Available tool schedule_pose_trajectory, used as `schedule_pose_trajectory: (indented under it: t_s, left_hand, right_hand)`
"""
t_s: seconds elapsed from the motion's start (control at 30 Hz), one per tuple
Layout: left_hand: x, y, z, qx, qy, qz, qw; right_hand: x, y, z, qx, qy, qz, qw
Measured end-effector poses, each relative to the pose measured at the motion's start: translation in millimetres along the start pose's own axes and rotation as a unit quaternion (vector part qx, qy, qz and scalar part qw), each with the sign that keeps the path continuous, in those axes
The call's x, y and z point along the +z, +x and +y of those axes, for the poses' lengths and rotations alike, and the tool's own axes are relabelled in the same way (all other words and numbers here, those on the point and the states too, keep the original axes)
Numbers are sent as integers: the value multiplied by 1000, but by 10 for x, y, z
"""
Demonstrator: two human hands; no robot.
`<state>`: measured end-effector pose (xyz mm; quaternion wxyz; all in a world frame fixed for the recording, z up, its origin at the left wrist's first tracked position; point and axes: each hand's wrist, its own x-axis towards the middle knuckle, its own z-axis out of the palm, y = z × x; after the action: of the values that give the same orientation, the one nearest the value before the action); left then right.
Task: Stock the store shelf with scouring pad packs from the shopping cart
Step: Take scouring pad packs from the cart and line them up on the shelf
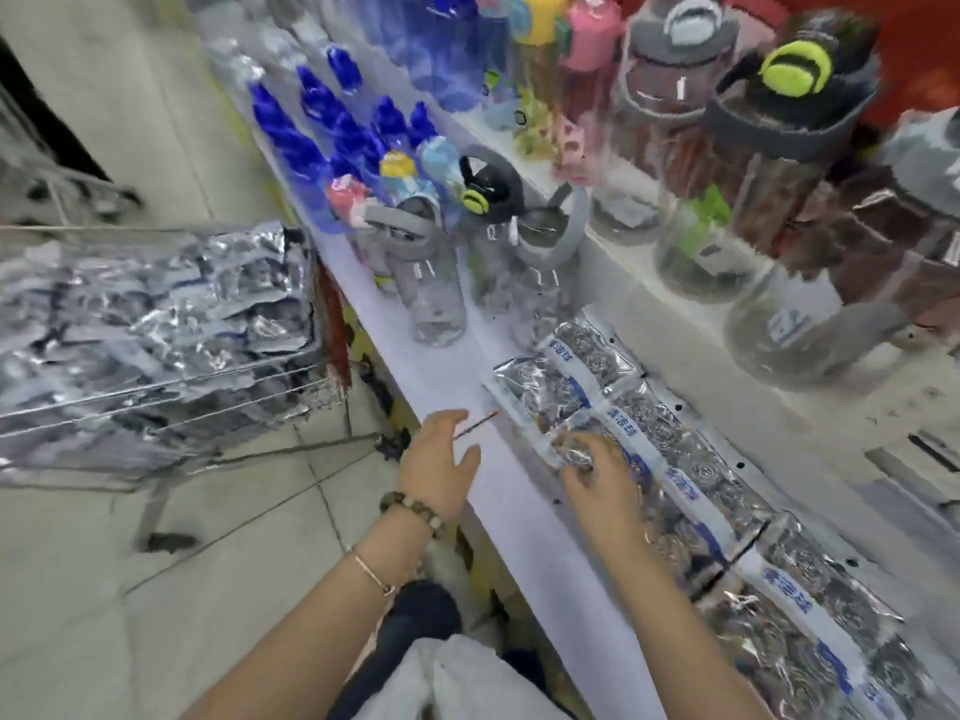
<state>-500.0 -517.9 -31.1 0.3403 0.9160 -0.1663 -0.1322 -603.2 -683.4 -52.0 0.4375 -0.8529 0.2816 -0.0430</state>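
Note:
Several silver scouring pad packs with blue-and-white labels lie in a row on the white store shelf (524, 517). The frontmost pack (540, 389) lies at the shelf's front part. My right hand (597, 478) rests on that pack's near end, fingers curled over its edge. My left hand (439, 462) hovers beside it over the shelf's front edge, fingers relaxed and holding nothing. The wire shopping cart (171, 402) stands to the left on the floor, piled with more scouring pad packs (150, 314).
Clear water bottles with grey lids (431, 283) stand on the shelf just beyond the packs, blue bottles (322, 127) farther back. Large jugs (779, 241) fill the upper shelf at right. A tiled floor (218, 563) lies between cart and shelf.

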Motion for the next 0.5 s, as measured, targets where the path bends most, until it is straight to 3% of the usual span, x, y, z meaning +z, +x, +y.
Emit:
schedule_pose_trajectory:
  t_s: [0.2,0.4,0.5]
  left_hand:
    - [-805,-74,-725,-107,-29,72,991]
    - [-1523,-73,-1543,-198,-46,122,972]
    - [-1815,-40,-1917,-205,-38,150,966]
  right_hand:
    - [637,327,-673,-65,-1,-118,991]
    - [1418,566,-1401,-119,-17,-160,980]
    - [1827,661,-1749,-120,-17,-177,977]
